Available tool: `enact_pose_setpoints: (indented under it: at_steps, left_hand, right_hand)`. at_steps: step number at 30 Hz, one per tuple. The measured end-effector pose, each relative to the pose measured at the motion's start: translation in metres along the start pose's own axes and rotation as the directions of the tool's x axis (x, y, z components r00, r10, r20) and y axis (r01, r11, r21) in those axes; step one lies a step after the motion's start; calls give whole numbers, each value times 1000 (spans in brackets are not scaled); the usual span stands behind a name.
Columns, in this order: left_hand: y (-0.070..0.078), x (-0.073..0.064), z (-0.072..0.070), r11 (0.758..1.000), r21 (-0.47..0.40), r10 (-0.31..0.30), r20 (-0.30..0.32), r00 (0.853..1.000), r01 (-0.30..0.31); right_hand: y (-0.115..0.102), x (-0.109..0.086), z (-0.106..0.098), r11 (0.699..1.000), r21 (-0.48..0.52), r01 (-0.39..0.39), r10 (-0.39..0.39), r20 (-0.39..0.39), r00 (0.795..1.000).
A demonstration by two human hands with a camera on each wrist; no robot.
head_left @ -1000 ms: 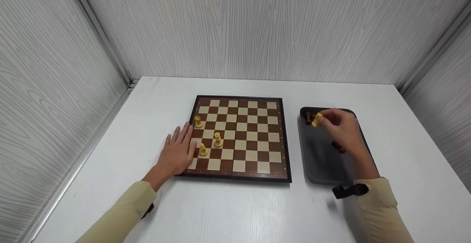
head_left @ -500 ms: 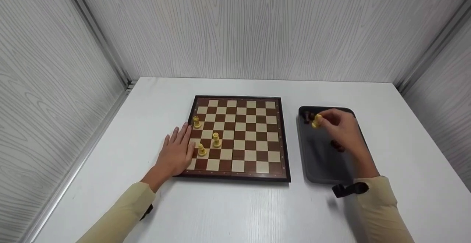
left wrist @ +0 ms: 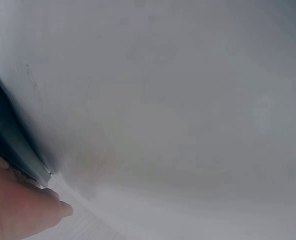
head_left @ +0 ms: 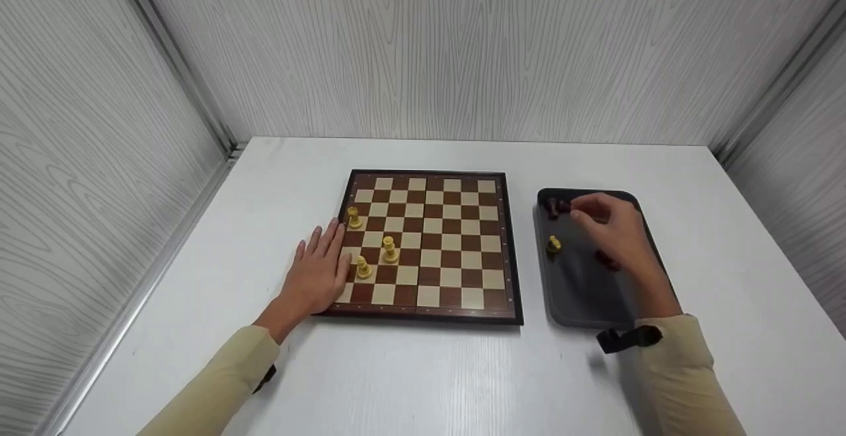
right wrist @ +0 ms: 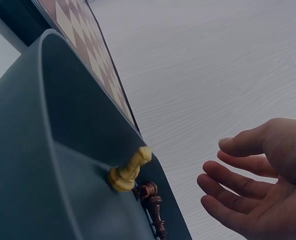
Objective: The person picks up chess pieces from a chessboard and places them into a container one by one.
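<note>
My left hand (head_left: pixel 315 276) rests flat with straight fingers along the left edge of a brown-and-cream chessboard (head_left: pixel 462 316). Beside its fingers stand yellow chess pieces: one near the edge (head_left: pixel 355 218), a taller one (head_left: pixel 390 251) and a shorter one (head_left: pixel 363 268). Over a dark grey tray (head_left: pixel 581 314), my right hand (head_left: pixel 611 228) hovers with relaxed, slightly bent fingers and holds nothing. A yellow chess piece (right wrist: pixel 130 170) is inside the tray, apart from the hand and tilted in the right wrist view. Part of the left hand (left wrist: pixel 22 212) shows beside the board's dark side.
Dark red chess pieces (head_left: pixel 552 209) lie at the tray's far left corner. Another dark piece (head_left: pixel 607 261) is partly hidden under the right hand. White table surface (head_left: pixel 462 376) extends in front of the board, with grey wood-grain panels (head_left: pixel 423 53) behind and at both sides.
My right hand has let go of the yellow chess piece, which now lies in the tray to the hand's lower left. The left hand stays put.
</note>
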State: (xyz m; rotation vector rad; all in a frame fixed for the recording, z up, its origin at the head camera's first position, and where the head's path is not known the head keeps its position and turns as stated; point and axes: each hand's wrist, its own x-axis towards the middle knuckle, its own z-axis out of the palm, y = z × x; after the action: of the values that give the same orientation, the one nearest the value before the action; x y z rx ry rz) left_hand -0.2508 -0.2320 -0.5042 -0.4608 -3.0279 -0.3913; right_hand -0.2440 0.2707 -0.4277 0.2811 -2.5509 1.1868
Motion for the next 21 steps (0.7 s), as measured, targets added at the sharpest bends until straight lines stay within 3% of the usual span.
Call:
enact_pose_setpoints:
  at_steps: [9,21]
  left_hand:
    - [0,0,0,1000,0,0,-7,1000,0]
    - [3,-1,-3,1000,3,7,-8,1000,-7]
  right_hand:
    - [-7,1,8,999,27,21,-22,28,999]
    - [-32,7,32,997,71,35,-39,55,998]
